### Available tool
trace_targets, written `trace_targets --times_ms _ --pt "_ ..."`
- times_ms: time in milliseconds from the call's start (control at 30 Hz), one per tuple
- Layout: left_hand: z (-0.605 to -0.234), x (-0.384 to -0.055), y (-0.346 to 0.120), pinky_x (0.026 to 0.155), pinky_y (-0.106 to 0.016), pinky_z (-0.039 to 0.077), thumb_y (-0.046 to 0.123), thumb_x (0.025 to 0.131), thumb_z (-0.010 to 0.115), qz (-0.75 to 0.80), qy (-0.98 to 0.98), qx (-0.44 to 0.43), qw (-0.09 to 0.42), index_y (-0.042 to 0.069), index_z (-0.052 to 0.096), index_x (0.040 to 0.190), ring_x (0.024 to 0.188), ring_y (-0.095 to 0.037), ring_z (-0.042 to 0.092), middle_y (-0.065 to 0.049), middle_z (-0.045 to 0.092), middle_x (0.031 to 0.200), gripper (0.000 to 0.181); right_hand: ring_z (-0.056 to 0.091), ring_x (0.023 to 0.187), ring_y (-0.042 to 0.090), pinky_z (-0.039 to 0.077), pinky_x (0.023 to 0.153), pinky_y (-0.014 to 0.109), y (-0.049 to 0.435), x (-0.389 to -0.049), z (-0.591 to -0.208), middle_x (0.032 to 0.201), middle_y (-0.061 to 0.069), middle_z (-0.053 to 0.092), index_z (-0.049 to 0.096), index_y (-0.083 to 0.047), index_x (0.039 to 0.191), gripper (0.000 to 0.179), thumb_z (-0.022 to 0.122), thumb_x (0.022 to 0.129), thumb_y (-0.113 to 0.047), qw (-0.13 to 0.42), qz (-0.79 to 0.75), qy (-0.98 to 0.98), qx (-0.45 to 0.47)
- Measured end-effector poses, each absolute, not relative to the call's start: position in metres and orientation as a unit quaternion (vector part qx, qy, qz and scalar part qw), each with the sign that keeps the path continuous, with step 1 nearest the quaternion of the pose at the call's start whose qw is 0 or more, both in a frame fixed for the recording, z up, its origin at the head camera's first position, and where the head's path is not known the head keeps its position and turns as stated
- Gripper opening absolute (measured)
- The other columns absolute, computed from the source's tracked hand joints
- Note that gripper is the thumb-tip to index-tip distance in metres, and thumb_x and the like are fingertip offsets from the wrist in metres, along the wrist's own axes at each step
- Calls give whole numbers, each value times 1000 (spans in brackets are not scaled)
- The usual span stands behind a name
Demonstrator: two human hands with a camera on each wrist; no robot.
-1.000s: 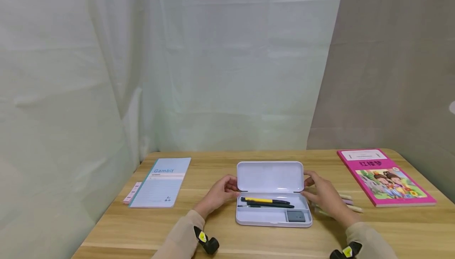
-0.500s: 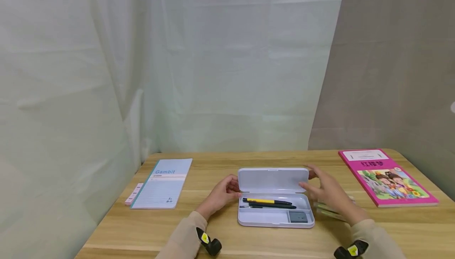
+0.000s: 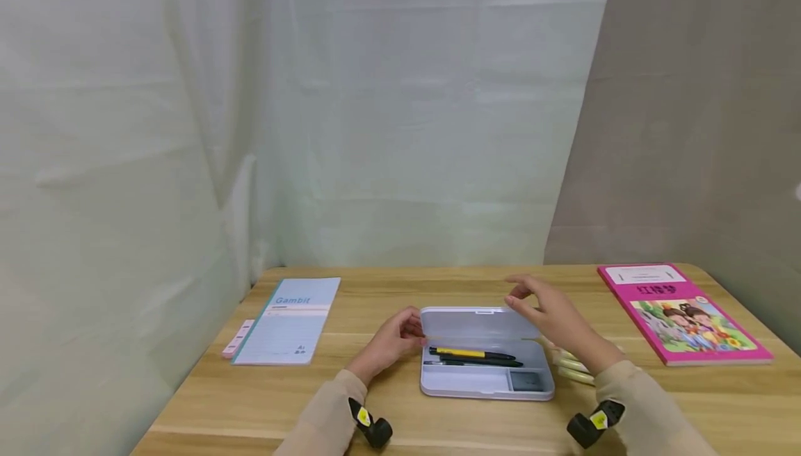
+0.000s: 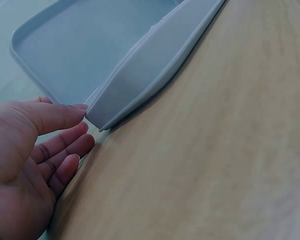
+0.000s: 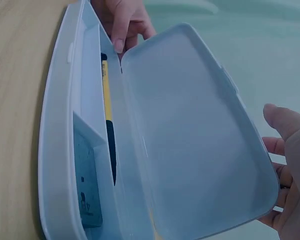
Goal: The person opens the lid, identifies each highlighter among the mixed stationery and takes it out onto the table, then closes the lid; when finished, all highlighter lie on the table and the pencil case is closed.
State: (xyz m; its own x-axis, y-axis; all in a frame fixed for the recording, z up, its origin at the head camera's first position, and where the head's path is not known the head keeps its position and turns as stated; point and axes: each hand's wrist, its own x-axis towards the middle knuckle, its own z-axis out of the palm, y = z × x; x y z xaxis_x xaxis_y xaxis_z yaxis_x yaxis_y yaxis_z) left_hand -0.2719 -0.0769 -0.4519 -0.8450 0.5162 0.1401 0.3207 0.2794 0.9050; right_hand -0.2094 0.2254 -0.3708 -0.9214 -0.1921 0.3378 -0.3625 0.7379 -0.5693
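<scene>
A white pencil case (image 3: pixel 463 395) stands with its lid (image 3: pixel 475 324) raised, tilting over the tray. In the long compartment lie a yellow-and-black pen (image 3: pixel 469 354) and dark pens (image 3: pixel 482 363); a dark grey eraser-like block (image 3: pixel 527 381) sits in the small front-right compartment. My left hand (image 3: pixel 393 345) pinches the case's rear left corner by the hinge, thumb in front, as the left wrist view (image 4: pixel 27 150) shows. My right hand (image 3: pixel 553 313) is at the lid's upper right; in the right wrist view its fingers (image 5: pixel 282 180) touch the lid's outer side, thumb apart.
Several pale sticks (image 3: pixel 574 365) lie right of the case, partly under my right forearm. A blue notebook (image 3: pixel 286 324) rests at the left, over a pink-and-white item (image 3: pixel 238 339). A pink picture book (image 3: pixel 685 313) lies at the right. Curtains hang behind the table (image 3: pixel 388 282).
The lid's top edge has come down and forward. My right hand has moved from the hinge's right end up to the lid's top edge, then leftward. The left hand stays put.
</scene>
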Motion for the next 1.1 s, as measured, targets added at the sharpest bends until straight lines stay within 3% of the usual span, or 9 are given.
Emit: trace_targets --times_ms 500,967,1100 --pt "-453 -272 -76 83 -23 50 1 86 68 537 794 272 84 4 59 109 96 -21 62 -17 65 106 25 63 96 22 56 83 49 227 -209 -372 98 3 68 59 -6 123 42 64 91 -32 84 334 -926 158" --pt "-449 -268 -84 79 -17 50 1 88 66 526 793 289 101 2 60 110 92 -17 60 -16 64 107 23 60 104 25 51 89 50 227 -194 -375 108 7 68 65 -12 115 43 69 86 -43 47 315 -931 176" --pt "-442 -265 -87 86 -26 52 5 87 67 509 795 310 115 -1 58 115 97 -20 60 -16 62 112 30 59 108 27 48 95 53 229 -189 -376 114 9 67 65 -10 117 48 68 85 -46 37 305 -934 180"
